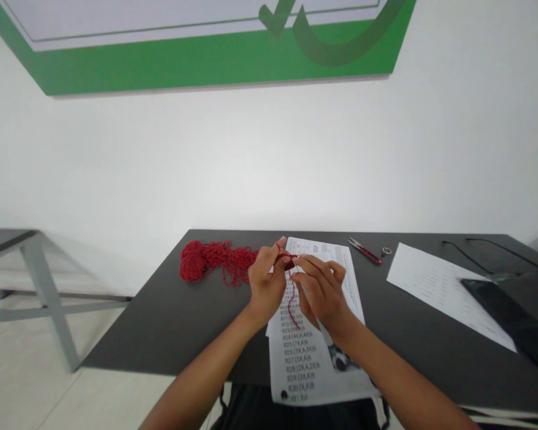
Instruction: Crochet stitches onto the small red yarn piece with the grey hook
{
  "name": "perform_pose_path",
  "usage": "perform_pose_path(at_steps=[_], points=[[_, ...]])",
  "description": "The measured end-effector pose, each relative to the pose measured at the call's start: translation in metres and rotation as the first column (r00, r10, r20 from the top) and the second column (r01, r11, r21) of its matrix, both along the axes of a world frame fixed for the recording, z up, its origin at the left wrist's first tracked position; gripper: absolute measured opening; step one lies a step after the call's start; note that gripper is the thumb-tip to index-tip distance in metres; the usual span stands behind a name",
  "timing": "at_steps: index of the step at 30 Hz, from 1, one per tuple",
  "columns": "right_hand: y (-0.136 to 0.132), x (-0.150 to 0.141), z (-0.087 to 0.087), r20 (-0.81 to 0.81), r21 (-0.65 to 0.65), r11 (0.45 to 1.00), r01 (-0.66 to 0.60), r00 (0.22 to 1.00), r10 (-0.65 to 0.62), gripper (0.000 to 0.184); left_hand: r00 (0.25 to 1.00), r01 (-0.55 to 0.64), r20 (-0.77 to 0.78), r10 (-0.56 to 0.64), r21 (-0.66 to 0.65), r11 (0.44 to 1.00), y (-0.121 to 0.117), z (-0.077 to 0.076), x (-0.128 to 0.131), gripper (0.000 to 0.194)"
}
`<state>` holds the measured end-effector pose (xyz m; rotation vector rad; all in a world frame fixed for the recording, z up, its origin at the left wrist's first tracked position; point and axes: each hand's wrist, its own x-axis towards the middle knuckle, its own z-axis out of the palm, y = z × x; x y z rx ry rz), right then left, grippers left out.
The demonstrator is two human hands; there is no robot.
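Note:
Both my hands meet above a printed sheet (316, 358) with rows of pattern text on a dark table (170, 322). My left hand (266, 280) is closed, with red yarn looped over its raised forefinger. My right hand (320, 289) pinches something thin at the same small red piece of work (289, 263); the tool itself is too small to make out. A loose yarn tail (293, 307) hangs down between my hands. The strand leads left to a tangled ball of red yarn (206, 261) lying on the table.
Red-handled snips (364, 251) and a small metal ring (386, 251) lie beyond the sheet. A second paper (434, 286), a dark tablet or phone (511, 319) and a black cable (475, 251) sit at right. Another table (9, 242) stands at left, a white wall behind.

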<state>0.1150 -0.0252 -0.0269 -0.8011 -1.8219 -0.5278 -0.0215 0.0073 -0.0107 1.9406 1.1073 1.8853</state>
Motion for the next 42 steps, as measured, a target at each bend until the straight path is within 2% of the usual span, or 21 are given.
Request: perform_pose_path(at_steps=[5, 13, 19, 21, 25, 28, 30, 31, 32, 34, 36, 38, 42], points=[[-0.001, -0.004, 0.001, -0.179, -0.111, 0.993, -0.046, 0.984, 0.026, 0.012, 1.0, -0.005, 0.005, 0.005, -0.035, 0.999, 0.001, -0.002, 0.0, 0.023], [-0.008, -0.008, 0.004, -0.324, -0.234, 0.967, -0.1, 0.946, 0.019, 0.01, 1.0, 0.017, 0.009, -0.017, -0.033, 0.999, 0.001, -0.003, 0.0, 0.025], [-0.011, -0.01, 0.0, -0.528, -0.392, 0.887, -0.246, 0.849, 0.002, 0.017, 0.997, 0.006, -0.079, -0.003, 0.037, 0.999, 0.008, -0.007, -0.003, 0.028], [-0.008, -0.011, -0.002, -0.503, -0.384, 0.899, -0.212, 0.864, -0.011, 0.015, 0.997, 0.01, -0.08, -0.008, 0.029, 1.0, 0.01, -0.008, -0.003, 0.028], [0.002, -0.012, -0.009, -0.272, -0.211, 0.975, -0.072, 0.962, 0.012, 0.009, 1.0, -0.002, -0.016, 0.001, -0.035, 0.999, 0.012, -0.008, -0.003, 0.024], [0.003, -0.011, -0.01, -0.246, -0.199, 0.976, -0.092, 0.968, 0.042, 0.009, 0.999, -0.008, 0.034, 0.01, -0.065, 0.998, 0.014, -0.009, -0.002, 0.02], [0.002, -0.008, -0.007, -0.369, -0.279, 0.943, -0.182, 0.927, 0.069, 0.008, 0.999, 0.001, 0.037, 0.001, -0.053, 0.999, 0.015, -0.009, -0.004, 0.018], [0.002, -0.006, -0.005, -0.453, -0.33, 0.907, -0.261, 0.887, 0.09, 0.01, 1.0, 0.011, 0.029, -0.01, -0.047, 0.999, 0.015, -0.009, -0.005, 0.018], [0.003, -0.002, -0.002, -0.553, -0.374, 0.858, -0.351, 0.828, 0.098, 0.014, 1.0, 0.023, 0.017, -0.022, -0.049, 0.999, 0.016, -0.008, -0.006, 0.017], [0.009, 0.006, 0.002, -0.704, -0.421, 0.711, -0.563, 0.697, 0.135, 0.018, 0.998, 0.056, -0.009, -0.057, -0.083, 0.995, 0.016, -0.007, -0.008, 0.018], [0.018, 0.014, 0.003, -0.783, -0.392, 0.59, -0.706, 0.593, 0.189, 0.021, 0.994, 0.102, -0.021, -0.106, -0.127, 0.987, 0.015, -0.006, -0.01, 0.02], [0.027, 0.022, 0.003, -0.791, -0.353, 0.553, -0.755, 0.557, 0.254, 0.028, 0.985, 0.168, -0.005, -0.171, -0.146, 0.975, 0.013, -0.006, -0.01, 0.022], [0.034, 0.027, 0.004, -0.763, -0.369, 0.558, -0.743, 0.585, 0.275, 0.031, 0.947, 0.317, 0.112, -0.3, -0.185, 0.93, 0.011, -0.008, -0.008, 0.029]])
